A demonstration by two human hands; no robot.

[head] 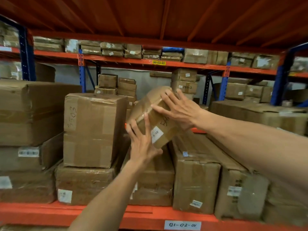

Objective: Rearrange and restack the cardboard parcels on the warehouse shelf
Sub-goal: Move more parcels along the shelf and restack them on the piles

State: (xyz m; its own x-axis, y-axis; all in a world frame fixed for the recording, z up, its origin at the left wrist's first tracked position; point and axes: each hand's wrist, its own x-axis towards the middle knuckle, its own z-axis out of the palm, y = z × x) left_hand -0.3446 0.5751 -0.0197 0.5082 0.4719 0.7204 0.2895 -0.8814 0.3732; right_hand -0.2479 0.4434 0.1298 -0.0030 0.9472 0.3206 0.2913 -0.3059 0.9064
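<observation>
A taped brown cardboard parcel (150,112) with a white label and black handwriting is tilted in the air above the shelf's middle. My left hand (141,142) presses against its lower near corner, fingers spread. My right hand (177,109) lies over its upper right side, fingers spread too. Both hands hold it between them. Below it rests a lower parcel (155,182), and a tall parcel marked 5503 (93,129) stands just to its left.
The orange shelf (141,215) carries a label 01-02-01 on its front beam. Large boxes (30,114) are stacked at the left, and long parcels (196,177) lie at the right. An orange deck hangs close overhead. Another rack with small parcels stands behind.
</observation>
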